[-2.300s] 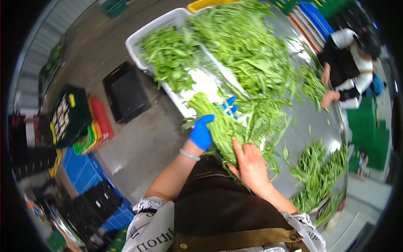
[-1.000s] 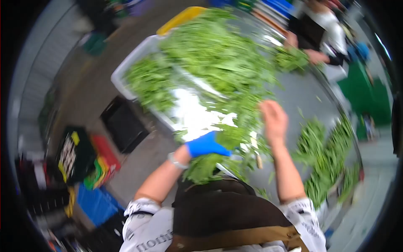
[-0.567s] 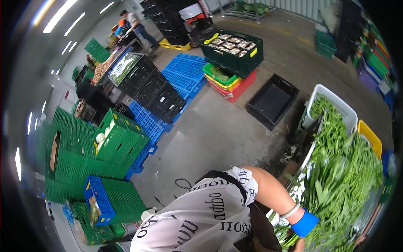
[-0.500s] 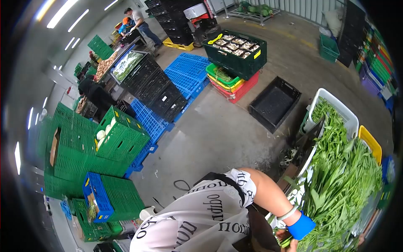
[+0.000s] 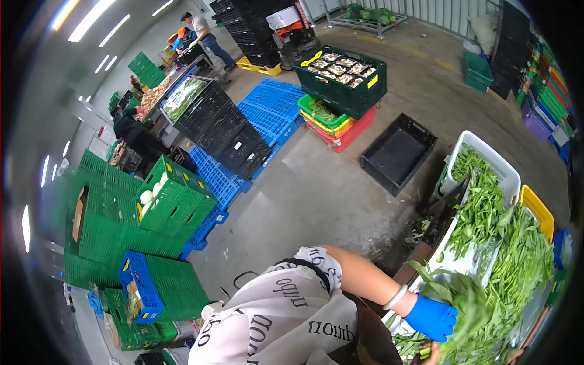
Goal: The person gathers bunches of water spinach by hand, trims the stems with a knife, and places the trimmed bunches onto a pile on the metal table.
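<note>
My left hand [image 5: 433, 319], in a blue glove with a pale bracelet at the wrist, is closed at the lower right against a bunch of leafy greens [image 5: 465, 304]. The leaves fan out past its fingers and are partly blurred. Just below, at the bottom edge, my bare right hand [image 5: 433, 354] is partly visible, its fingers closed round the green stems. More long-leaved greens [image 5: 523, 261] lie heaped to the right of both hands. A white crate [image 5: 510, 167] holds greens beyond them.
A yellow crate [image 5: 538, 210] stands behind the heap. An empty black crate [image 5: 398, 152] lies on the floor, near a dark green crate of packed trays [image 5: 344, 91]. Green crates [image 5: 176, 201], blue pallets [image 5: 267, 109] and stacked black crates [image 5: 225, 128] stand left. Other people work at the far table.
My left hand has moved slightly up, and leafy greens now rise beside it. A white surface shows where greens covered it. The person in dark clothes at the far left has shifted posture.
</note>
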The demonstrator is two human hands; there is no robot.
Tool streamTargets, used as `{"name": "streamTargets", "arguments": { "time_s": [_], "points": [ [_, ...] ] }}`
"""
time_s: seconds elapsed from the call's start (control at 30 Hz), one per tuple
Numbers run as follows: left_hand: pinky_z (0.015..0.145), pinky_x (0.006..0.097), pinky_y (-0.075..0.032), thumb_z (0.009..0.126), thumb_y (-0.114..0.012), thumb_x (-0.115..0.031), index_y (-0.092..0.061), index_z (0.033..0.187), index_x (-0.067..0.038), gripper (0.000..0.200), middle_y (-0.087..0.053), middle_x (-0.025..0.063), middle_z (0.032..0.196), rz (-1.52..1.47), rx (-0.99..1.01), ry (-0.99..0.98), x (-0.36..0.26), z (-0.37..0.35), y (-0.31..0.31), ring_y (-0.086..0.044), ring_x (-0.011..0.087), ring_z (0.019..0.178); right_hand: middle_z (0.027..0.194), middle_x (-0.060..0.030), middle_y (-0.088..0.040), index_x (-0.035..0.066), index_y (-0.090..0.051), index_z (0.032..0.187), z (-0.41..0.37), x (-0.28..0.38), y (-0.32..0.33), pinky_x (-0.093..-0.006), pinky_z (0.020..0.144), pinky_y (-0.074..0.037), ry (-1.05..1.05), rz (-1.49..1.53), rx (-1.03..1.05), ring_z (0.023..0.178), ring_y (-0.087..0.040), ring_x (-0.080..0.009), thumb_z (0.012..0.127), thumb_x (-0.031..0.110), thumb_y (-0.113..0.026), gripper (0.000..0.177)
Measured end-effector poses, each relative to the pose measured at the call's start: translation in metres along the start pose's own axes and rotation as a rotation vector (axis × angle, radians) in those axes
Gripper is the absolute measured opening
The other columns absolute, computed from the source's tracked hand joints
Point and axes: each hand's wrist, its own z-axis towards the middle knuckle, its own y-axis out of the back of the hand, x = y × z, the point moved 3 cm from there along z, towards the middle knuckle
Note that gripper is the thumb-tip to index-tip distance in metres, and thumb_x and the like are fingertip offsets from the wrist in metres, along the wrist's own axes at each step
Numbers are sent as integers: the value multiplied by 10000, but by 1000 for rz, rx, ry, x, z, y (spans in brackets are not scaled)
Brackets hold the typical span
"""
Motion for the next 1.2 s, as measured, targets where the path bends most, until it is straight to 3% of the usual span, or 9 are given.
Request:
{"name": "streamTargets", "arguments": {
  "time_s": [0.13, 0.23, 0.3, 0.43, 0.67, 0.93, 1.03, 1.1, 1.2],
  "points": [
    [551, 447, -426, 751, -654, -371, -678, 653, -87, 301, -590, 121, 613, -494, 98, 438, -15, -37, -23, -583, 346, 598, 1350, -172, -451, 33, -456, 1334, 1, -3, 5, -390, 1049, -327, -18, -30, -66, 1236, -441, -274, 873, 204, -651, 530],
    [588, 443, -449, 793, -654, -458, -714, 762, -79, 385, -655, 165, 750, -704, 583, 440, -36, -88, -183, -626, 340, 685, 1320, -163, -463, 38, -462, 1316, 3, 1, -7, -385, 1022, -342, -55, 3, -28, 1206, -451, -266, 863, 207, -657, 522],
    [610, 436, -458, 800, -651, -463, -719, 784, -78, 392, -660, 166, 791, -1155, 728, 774, -49, -77, -153, -631, 331, 712, 1299, -156, -471, 42, -466, 1304, 7, 4, -24, -382, 1005, -351, -93, 60, 39, 1185, -458, -261, 856, 209, -661, 516],
    [654, 422, -475, 815, -644, -474, -727, 826, -76, 407, -671, 168, 873, -1472, 726, 1156, -56, -66, -135, -643, 312, 765, 1258, -143, -487, 50, -475, 1279, 20, 6, -61, -375, 969, -370, -199, 218, 174, 1144, -471, -250, 842, 213, -669, 506],
    [739, 406, -499, 829, -645, -476, -724, 922, -72, 422, -675, 168, 1023, -1588, 657, 1455, -63, -79, -113, -650, 284, 872, 1187, -119, -515, 64, -490, 1237, 37, -2, -135, -364, 907, -404, -477, 575, 411, 1073, -495, -232, 819, 220, -684, 487],
    [886, 440, -476, 767, -726, -360, -601, 1177, -72, 516, -581, 142, 1236, -1771, 484, 1736, -62, -112, -91, -563, 284, 1076, 1105, -93, -547, 79, -507, 1188, 47, -16, -169, -350, 837, -442, -704, 794, 413, 991, -521, -212, 792, 228, -701, 466],
    [775, 441, -502, 782, -705, -304, -632, 1084, -73, 387, -637, 151, 1048, -2159, 443, 1722, -70, -145, -177, -601, 284, 940, 1074, -83, -559, 85, -513, 1169, 42, -34, -168, -345, 810, -457, -773, 854, 366, 960, -531, -204, 782, 231, -707, 458],
    [687, 434, -501, 813, -681, -313, -640, 1014, -68, 320, -647, 141, 873, -2448, 477, 1596, -74, -145, -173, -616, 286, 790, 1054, -76, -567, 89, -517, 1157, 36, -46, -165, -342, 792, -466, -825, 895, 320, 940, -538, -199, 775, 233, -711, 452],
    [731, 441, -486, 834, -666, -379, -618, 1063, -57, 398, -632, 143, 944, -2022, 508, 1587, -72, -135, -131, -594, 286, 859, 1023, -66, -579, 95, -524, 1139, 25, -65, -160, -337, 766, -481, -904, 957, 239, 909, -548, -191, 765, 236, -718, 444]
  ]
}}
